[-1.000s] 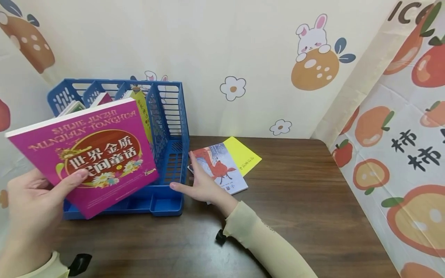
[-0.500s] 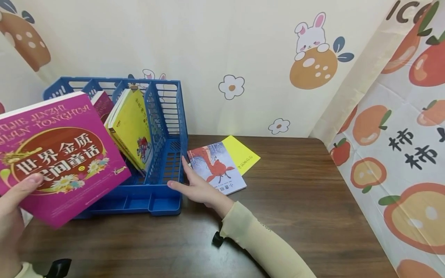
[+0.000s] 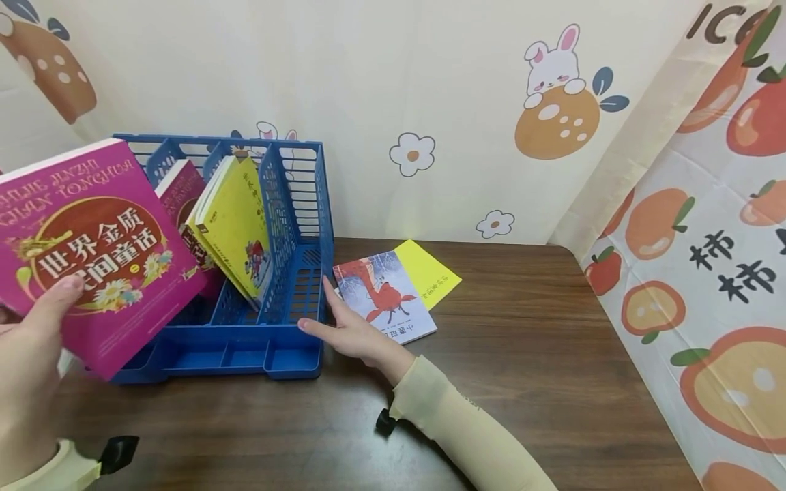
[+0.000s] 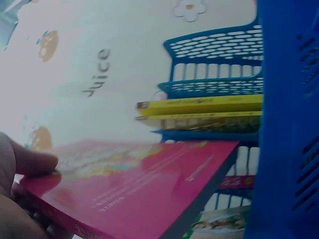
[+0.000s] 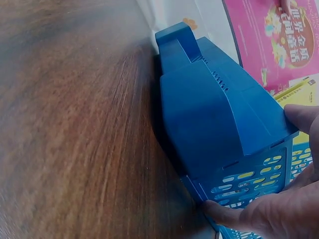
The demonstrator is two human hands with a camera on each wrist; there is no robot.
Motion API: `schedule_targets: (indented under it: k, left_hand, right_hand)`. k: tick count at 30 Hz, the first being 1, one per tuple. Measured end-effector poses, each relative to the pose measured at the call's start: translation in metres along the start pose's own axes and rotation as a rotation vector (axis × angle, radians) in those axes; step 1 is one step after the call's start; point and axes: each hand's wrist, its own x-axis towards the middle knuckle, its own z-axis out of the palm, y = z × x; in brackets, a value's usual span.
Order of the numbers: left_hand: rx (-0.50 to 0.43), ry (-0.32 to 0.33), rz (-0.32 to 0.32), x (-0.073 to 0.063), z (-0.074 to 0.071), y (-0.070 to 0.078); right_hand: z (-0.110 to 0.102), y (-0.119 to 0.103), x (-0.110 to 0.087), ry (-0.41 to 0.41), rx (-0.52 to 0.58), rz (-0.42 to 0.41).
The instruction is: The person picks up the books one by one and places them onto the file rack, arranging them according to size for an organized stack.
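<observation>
My left hand [image 3: 31,368] grips a magenta storybook [image 3: 141,300] by its lower left corner, thumb on the front cover and the other fingers behind. The book is tilted and overlaps the left end of a blue book rack [image 3: 295,354] in the head view. In the left wrist view its lower edge lies close to the rack's dividers. My right hand [image 3: 359,337] rests against the rack's right side near the front corner, with extended fingers along the outer wall and the thumb [image 5: 299,117] at the front edge.
Yellow books [image 3: 236,225] lean in one rack slot, beside a dark pink book [image 3: 184,191]. Another book [image 4: 219,221] with a pictured cover sits lower in the left wrist view. Right of the rack, a red-and-blue picture book [image 3: 393,300] overlaps a yellow booklet [image 3: 432,273] on the wooden table [image 3: 528,341].
My left hand has carried the magenta storybook leftward, uncovering the yellow and dark pink books, then shifted slightly up over the last half second. My right hand stays at the rack's side.
</observation>
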Motion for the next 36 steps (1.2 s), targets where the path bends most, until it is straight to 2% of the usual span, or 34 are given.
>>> schedule_targets:
  k: [1,3,4,5,10,14,18,25,28,31,34,36]
  left_hand:
    - [0.036,0.004,-0.006,-0.002,0.004,0.006]
    - [0.043,0.016,-0.035,-0.004,0.014,0.013]
    - [0.042,0.019,-0.016,-0.004,0.019,0.014]
    - [0.072,0.02,0.041,-0.003,0.024,0.013]
    - [0.101,0.033,0.219,0.005,0.05,0.001]
    - [0.117,0.065,0.252,0.009,0.068,-0.01]
    - [0.121,0.066,0.258,0.013,0.084,-0.017]
    - [0.08,0.012,0.178,0.02,0.104,-0.03]
    - [0.102,-0.005,0.169,0.023,0.109,-0.04]
    - [0.176,-0.01,0.178,0.025,0.113,-0.05]
    - [0.21,-0.037,0.183,0.026,0.116,-0.059]
    - [0.212,-0.063,0.164,0.027,0.118,-0.063]
  right_hand:
    - [0.0,0.0,0.0,-0.001,0.002,-0.002]
    - [0.0,-0.001,0.0,-0.001,0.003,0.001]
    - [0.0,-0.001,0.0,0.001,0.003,0.005]
    - [0.0,-0.001,-0.001,0.004,0.003,0.009]
    - [-0.001,-0.002,-0.002,0.017,0.003,0.022]
    - [-0.001,-0.001,0.0,0.015,0.004,0.015]
    - [0.0,0.001,0.002,0.018,-0.003,0.021]
    - [0.001,0.001,0.002,0.022,-0.001,0.023]
    - [0.001,-0.001,0.001,0.022,0.0,0.024]
    - [0.001,-0.003,0.0,0.024,-0.003,0.028]
    - [0.0,-0.004,0.0,0.027,-0.006,0.036]
    - [0.0,-0.004,-0.001,0.028,-0.005,0.038]
